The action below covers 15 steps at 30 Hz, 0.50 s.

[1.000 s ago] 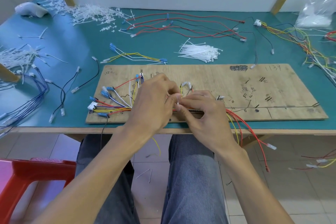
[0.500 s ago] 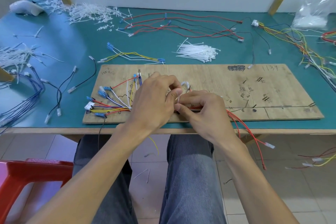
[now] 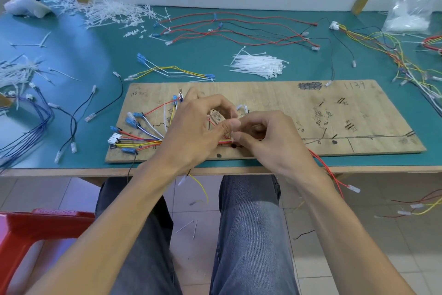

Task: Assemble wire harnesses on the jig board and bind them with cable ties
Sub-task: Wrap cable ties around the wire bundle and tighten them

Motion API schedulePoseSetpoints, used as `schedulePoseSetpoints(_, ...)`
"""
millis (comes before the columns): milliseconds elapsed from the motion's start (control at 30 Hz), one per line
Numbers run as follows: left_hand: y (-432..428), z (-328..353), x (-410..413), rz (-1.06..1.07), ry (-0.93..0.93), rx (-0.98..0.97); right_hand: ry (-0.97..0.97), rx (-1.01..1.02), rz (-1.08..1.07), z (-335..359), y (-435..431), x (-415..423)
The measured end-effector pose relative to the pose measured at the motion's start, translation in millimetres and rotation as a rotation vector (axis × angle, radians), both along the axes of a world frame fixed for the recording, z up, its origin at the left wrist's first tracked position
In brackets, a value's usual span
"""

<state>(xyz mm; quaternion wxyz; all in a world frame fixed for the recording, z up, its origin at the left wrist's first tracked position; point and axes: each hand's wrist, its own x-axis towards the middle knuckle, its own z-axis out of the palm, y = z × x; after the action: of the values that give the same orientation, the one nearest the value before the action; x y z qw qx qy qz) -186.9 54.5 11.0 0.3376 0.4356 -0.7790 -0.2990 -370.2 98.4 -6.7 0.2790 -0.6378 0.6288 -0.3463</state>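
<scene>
A wooden jig board (image 3: 311, 112) lies on the green table. A wire harness (image 3: 141, 141) of red, yellow, white and blue wires fans out at its left end, with blue terminals and a white connector. My left hand (image 3: 196, 132) and my right hand (image 3: 270, 141) meet over the bundle near the board's front edge. Between thumbs and forefingers they pinch a thin white cable tie (image 3: 231, 134) around the wires. The hands hide most of the tie and the bundle under them. Red wires (image 3: 327, 170) trail off the table edge to the right.
A pile of white cable ties (image 3: 259, 67) lies just behind the board. Loose red and black wires (image 3: 239, 29) lie at the back, yellow-green wires (image 3: 392, 55) at right, blue wires (image 3: 28, 132) at left. A plastic bag (image 3: 411, 5) sits far right, a red stool (image 3: 28, 230) low left.
Both hands stay pinched together over the bundle; the fingers have shifted slightly, the left thumb now pressing toward the right fingertips. The view has drifted a little.
</scene>
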Motion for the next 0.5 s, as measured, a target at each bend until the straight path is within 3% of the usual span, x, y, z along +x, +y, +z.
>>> schedulePoseSetpoints(167, -1, 2, -9, 0.083, 0.0, 0.03, -0.038, -0.04, 0.089, 6, -4, 0)
schedulePoseSetpoints(300, -1, 0, -18, 0.196, -0.013, 0.005, 0.153, -0.062, 0.156, 4, -7, -2)
schedulePoseSetpoints(500, 1, -5, -30, 0.304, 0.03, -0.027, 0.208, -0.109, 0.192, 3, -9, -2)
